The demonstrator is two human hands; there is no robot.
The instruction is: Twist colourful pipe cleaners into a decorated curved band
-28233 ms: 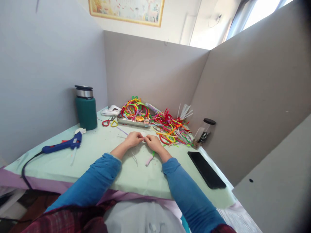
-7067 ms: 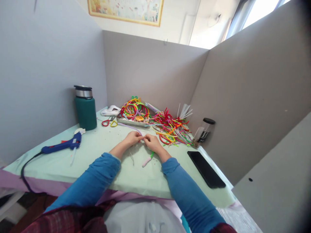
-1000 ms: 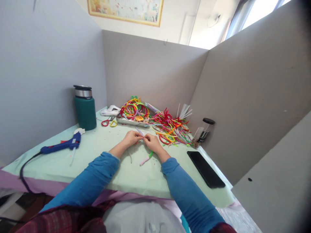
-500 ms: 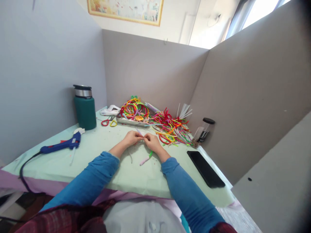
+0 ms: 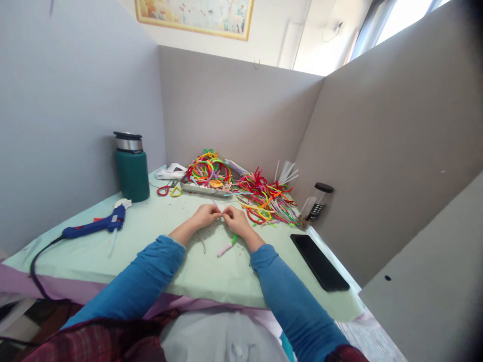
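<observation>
My left hand [image 5: 206, 215] and my right hand [image 5: 236, 221] meet over the middle of the table, fingertips pinched together. A thin pale purple pipe cleaner [image 5: 215, 202] sticks up and away from between them; the rest of it is hidden by the fingers. Just below my right hand lies a short pink-and-green piece [image 5: 226, 248] that looks wrapped in pipe cleaner. A thin grey strand [image 5: 203, 243] rests on the cloth under my left wrist.
Behind my hands, a metal tray [image 5: 206, 191] and a heap of colourful pipe cleaners [image 5: 264, 198] fill the back. At left are a blue glue gun [image 5: 94, 224], a green bottle [image 5: 132, 173] and scissors [image 5: 175, 191]. A black phone [image 5: 320, 262] and a clear container [image 5: 316, 206] are at right.
Both hands stay in nearly the same place, with only a slight shift of the pinched fingertips. Everything else on the table lies as before.
</observation>
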